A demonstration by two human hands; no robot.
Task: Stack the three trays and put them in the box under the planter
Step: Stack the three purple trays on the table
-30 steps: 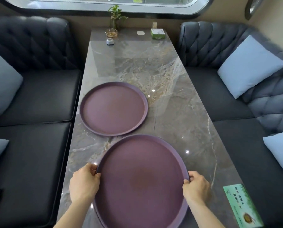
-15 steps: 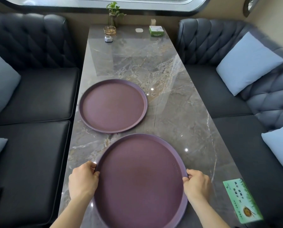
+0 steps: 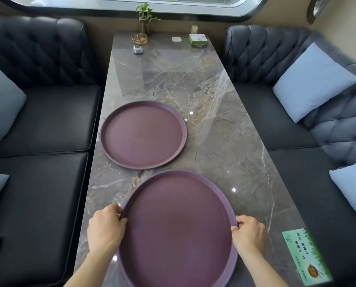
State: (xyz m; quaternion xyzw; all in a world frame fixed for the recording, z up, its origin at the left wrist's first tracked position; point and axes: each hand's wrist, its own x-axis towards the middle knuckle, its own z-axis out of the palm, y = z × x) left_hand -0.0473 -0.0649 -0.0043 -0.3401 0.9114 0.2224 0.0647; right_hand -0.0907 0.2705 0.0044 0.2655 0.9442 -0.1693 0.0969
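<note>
Two round purple trays show on the marble table. The near tray lies close to the front edge; my left hand grips its left rim and my right hand grips its right rim. Whether another tray lies beneath it cannot be told. The far tray rests flat on the table's left half, just beyond the near one and apart from it. A small plant in a glass vase stands at the table's far end. No box is in view.
At the far end sit a glass ashtray, a small white call button, a white pad and a green tissue box. A green sticker marks the near right corner. Dark sofas with pale blue cushions flank the table.
The view has shifted slightly; both hands keep their hold on the near tray's rim, which sits a little farther from me than before. The far tray has not moved.
</note>
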